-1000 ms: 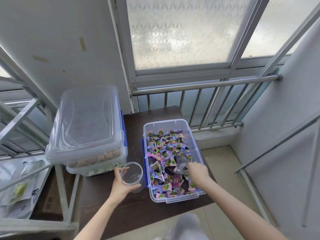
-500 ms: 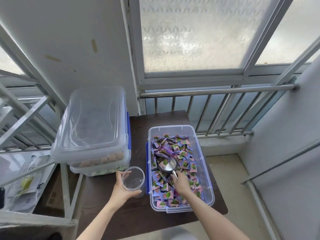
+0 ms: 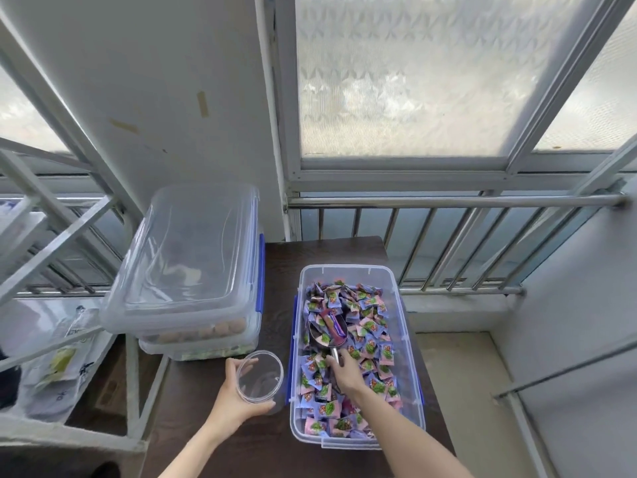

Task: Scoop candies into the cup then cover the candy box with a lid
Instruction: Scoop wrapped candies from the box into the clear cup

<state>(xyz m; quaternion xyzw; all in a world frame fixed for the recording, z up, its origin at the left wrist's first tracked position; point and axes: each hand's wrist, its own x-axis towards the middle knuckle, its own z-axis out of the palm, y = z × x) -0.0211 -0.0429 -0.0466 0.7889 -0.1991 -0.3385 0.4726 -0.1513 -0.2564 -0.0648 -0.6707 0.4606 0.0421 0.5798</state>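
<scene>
table [image 3: 320, 251]: candy box [image 3: 410, 343] right, stacked lidded boxes [image 3: 186, 257] left-rear | cup [image 3: 259, 377] in left hand [image 3: 231, 405], just left of candy box | scoop [image 3: 327, 331] in candy box among candies [image 3: 372, 339], held by right hand [image 3: 348, 374] | railing [image 3: 448, 201] behind table

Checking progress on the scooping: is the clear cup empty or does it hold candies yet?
Empty. The cup in the left hand shows only clear plastic; the scoop is over the candy box.

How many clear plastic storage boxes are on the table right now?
3: the open candy box at right, and two lidded boxes stacked at left, upper on lower. None appears hidden.
</scene>
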